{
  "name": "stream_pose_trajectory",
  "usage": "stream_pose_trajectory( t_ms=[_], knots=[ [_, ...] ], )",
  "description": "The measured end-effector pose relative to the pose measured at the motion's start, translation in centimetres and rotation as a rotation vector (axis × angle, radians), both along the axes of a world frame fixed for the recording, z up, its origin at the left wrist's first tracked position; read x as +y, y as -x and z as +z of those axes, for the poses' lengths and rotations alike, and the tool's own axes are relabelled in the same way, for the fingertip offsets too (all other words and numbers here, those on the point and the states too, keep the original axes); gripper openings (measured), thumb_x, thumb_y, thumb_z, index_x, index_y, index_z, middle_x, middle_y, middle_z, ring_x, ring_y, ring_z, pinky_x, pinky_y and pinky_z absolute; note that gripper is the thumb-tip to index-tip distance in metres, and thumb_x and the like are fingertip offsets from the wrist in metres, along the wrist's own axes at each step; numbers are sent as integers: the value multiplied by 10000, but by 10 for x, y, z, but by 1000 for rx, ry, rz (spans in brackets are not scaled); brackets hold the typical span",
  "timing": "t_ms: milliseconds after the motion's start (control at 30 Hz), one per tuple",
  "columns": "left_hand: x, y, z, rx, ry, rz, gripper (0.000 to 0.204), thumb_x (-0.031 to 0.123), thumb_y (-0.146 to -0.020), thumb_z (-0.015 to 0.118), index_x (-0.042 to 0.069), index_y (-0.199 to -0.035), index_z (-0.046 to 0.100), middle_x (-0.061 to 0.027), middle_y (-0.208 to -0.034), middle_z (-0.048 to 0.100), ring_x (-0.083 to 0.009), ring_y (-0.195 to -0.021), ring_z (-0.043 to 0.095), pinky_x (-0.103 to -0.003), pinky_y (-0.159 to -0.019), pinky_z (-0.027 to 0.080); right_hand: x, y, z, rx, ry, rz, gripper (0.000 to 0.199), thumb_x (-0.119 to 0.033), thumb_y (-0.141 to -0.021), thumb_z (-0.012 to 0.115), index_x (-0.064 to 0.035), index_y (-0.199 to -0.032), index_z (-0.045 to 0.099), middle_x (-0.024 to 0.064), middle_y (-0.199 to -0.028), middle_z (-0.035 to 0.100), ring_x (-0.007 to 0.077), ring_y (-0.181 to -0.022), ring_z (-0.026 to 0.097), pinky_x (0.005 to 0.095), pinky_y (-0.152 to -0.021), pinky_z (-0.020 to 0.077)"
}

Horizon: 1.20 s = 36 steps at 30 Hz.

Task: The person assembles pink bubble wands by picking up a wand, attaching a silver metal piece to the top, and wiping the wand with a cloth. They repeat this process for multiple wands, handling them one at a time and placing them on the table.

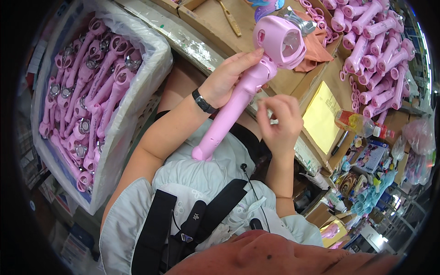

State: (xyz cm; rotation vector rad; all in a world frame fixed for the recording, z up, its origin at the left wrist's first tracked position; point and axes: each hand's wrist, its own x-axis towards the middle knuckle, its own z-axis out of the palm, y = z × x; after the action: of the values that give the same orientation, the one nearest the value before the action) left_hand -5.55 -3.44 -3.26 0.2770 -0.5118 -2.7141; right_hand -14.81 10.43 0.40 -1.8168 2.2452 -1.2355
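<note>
A pink plastic toy wand (225, 118) slants across my lap, its ring-shaped hollow head up and away from me. Its lower end rests against my clothing. My left hand (224, 82) is closed round the upper handle, with the thumb along the neck just below the head. A shiny silver faceted piece (298, 22) shows at the head's far side. Right of the handle and apart from it, my right hand (283, 123) is raised with its fingers curled together. A bit of something whitish shows at those fingers, too small to name.
At left stands a plastic-lined bin (158, 52) full of similar wands (87, 87). On the workbench are pink handles (378, 55) in a heap, pink rings (319, 18), an orange cloth (316, 48), a yellow sheet (322, 117), a bottle (362, 124) and a pen (339, 143).
</note>
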Motion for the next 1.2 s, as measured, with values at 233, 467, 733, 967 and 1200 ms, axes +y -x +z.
stream_pose_trajectory(
  t_ms=[233, 467, 733, 967, 1200],
  knots=[
    [1, 0, 0, -68, 6, 20, 279, 306, -950, 529, 57, -1073, 563, -52, -907, 627, -119, -742, 612, -269, -665, 534, 2, 0, 0, -35, -23, -41, 138, -29, -669, 729, -70, -768, 643, 70, -769, 593, 222, -635, 598, 315, -540, 477],
    [1, 0, -3, -81, 7, 33, 287, 298, -950, 530, 41, -1077, 554, -64, -922, 627, -127, -761, 619, -284, -693, 542, 3, 0, 1, -15, -11, -56, 137, -29, -667, 730, -83, -757, 642, 73, -745, 594, 229, -656, 605, 322, -547, 485],
    [0, 1, -2, -65, 7, 24, 289, 290, -947, 537, 38, -1087, 548, -76, -934, 632, -138, -773, 629, -286, -705, 552, 1, -1, 4, 44, 26, -147, 155, -39, -661, 734, -90, -779, 647, 61, -763, 595, 219, -596, 585, 320, -511, 468],
    [1, 0, -3, -63, -15, 33, 294, 286, -950, 530, 47, -1121, 542, -81, -935, 630, -148, -764, 636, -285, -698, 561, 2, 1, 3, 13, 43, -129, 156, -34, -656, 734, -84, -777, 649, 73, -757, 589, 228, -612, 591, 320, -527, 475],
    [-1, 2, -8, -27, -119, 30, 387, 364, -953, 500, 55, -1185, 524, -144, -994, 639, -195, -706, 654, -324, -613, 580, 1, 10, -3, -61, 184, -219, 144, 37, -720, 692, -42, -833, 651, 72, -816, 607, 149, -683, 569, 242, -511, 459]
  ],
)
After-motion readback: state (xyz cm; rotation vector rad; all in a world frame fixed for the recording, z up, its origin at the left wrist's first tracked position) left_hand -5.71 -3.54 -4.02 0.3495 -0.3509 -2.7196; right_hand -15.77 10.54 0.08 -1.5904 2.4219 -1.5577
